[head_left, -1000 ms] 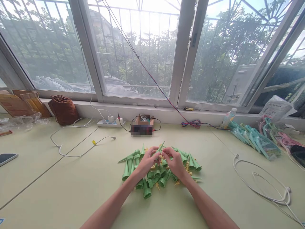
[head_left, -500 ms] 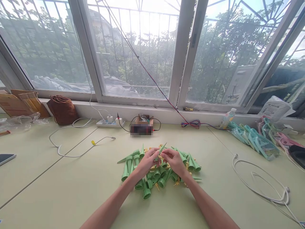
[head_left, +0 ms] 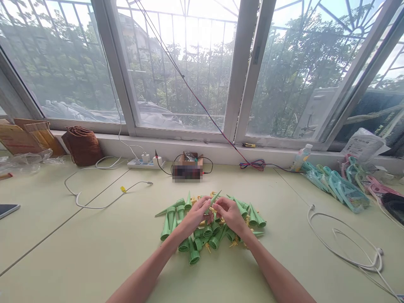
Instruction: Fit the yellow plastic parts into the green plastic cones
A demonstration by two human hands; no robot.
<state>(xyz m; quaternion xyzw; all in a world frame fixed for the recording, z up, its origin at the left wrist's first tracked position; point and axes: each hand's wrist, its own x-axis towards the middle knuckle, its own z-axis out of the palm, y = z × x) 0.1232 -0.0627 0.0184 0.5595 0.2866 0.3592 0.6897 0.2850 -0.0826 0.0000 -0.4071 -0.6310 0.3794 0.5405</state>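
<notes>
My left hand [head_left: 202, 209] is closed around a green plant watering spike [head_left: 216, 196], a slim cone whose point tilts up and to the right. Close against it, my right hand [head_left: 229, 212] has its thumb and fingers pinched together near the spike. Whatever sits between those fingertips is hidden now. Both hands are above a loose pile of similar green watering spikes [head_left: 194, 256], their ribbed round open ends facing several ways. Small yellow valve pieces [head_left: 208, 247] lie among them, partly covered by the cones and hands.
A white power strip [head_left: 142, 164] and a small box [head_left: 191, 158] stand by the window ledge. White cables lie at left [head_left: 94, 206] and right [head_left: 344, 256]. A brown pouch [head_left: 82, 145] sits back left; a bottle [head_left: 303, 158] and bagged teal items [head_left: 337, 187] are at right.
The right fingertips have shifted slightly at the spike, and the yellow piece seen between them before no longer shows. The left hand stays nearly still around the spike.
</notes>
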